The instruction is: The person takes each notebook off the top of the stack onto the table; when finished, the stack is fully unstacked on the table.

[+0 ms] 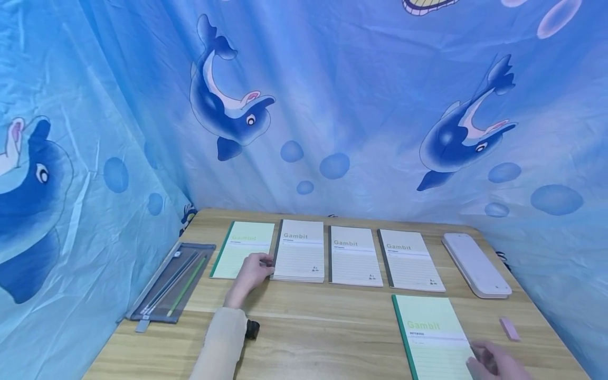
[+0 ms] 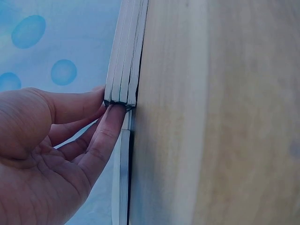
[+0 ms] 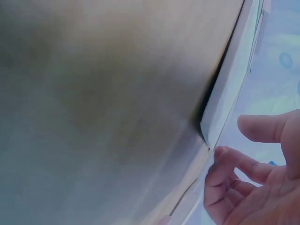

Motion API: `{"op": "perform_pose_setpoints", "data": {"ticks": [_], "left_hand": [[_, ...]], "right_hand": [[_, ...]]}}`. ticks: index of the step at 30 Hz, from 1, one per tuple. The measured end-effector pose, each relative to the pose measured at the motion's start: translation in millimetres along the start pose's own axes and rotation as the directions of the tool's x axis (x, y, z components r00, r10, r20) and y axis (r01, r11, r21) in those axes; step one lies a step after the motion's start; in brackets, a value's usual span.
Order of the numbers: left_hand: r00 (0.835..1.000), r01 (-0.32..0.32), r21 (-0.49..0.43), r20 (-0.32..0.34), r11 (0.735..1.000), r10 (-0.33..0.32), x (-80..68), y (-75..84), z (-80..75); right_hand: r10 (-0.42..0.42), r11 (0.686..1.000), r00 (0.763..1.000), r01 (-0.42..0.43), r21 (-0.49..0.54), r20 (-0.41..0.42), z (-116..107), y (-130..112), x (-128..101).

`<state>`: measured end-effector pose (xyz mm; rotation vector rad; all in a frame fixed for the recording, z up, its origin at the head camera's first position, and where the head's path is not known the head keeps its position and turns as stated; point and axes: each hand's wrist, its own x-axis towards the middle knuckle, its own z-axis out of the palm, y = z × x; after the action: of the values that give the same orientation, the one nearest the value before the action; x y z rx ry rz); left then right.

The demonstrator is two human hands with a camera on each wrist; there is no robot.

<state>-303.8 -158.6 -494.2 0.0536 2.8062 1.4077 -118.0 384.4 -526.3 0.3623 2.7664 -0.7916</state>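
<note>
My left hand (image 1: 254,272) is at the spine side of a stack of white Gambit notebooks (image 1: 300,256). In the left wrist view, the thumb (image 2: 77,104) lies at the top cover's edge and a finger (image 2: 105,138) reaches the spine edge, pinching the stack (image 2: 123,56) between them. Just left of it lies a pale green notebook (image 1: 244,248). At the front right, my right hand (image 1: 496,361) is beside the right edge of another green notebook (image 1: 429,332). The right wrist view shows its thumb (image 3: 262,127) raised apart and its bent fingers close to that notebook's corner (image 3: 211,133).
Two more white notebooks (image 1: 355,258) (image 1: 412,264) lie in the back row. A grey mesh pencil pouch (image 1: 178,279) is at the left. A pale pencil case (image 1: 476,266) and a pink eraser (image 1: 510,329) lie right. Dolphin-print cloth (image 1: 332,105) hangs behind the wooden table (image 1: 304,338).
</note>
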Motion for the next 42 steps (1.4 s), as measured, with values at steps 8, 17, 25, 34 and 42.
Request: {"op": "perform_pose_setpoints", "data": {"ticks": [8, 17, 25, 34, 42], "left_hand": [[1.000, -0.005, 0.011, 0.002, 1.000, 0.005, 0.1, -0.6, -0.1], [1.000, 0.001, 0.016, -0.001, 1.000, -0.001, 0.1, -0.1, 0.5], [1.000, -0.012, 0.016, -0.005, 1.000, 0.012, -0.2, 0.0, 0.9], [1.000, -0.019, 0.011, -0.006, 1.000, 0.019, 0.6, -1.9, 1.3], [1.000, -0.012, 0.004, -0.003, 1.000, 0.012, 0.1, -0.9, 0.8]], "right_hand": [[-0.192, 0.981, 0.974, 0.189, -0.037, -0.118, -15.7, -50.3, -1.0], [-0.368, 0.929, 0.906, 0.370, -0.033, -0.211, -7.0, -103.1, 27.9], [-0.406, 0.902, 0.898, 0.423, 0.088, -0.168, -3.4, -148.9, 54.2], [-0.408, 0.891, 0.905, 0.424, 0.163, -0.123, 9.7, -191.4, 91.1], [-0.366, 0.898, 0.925, 0.380, 0.224, -0.103, 20.2, -224.8, 108.1]]}}
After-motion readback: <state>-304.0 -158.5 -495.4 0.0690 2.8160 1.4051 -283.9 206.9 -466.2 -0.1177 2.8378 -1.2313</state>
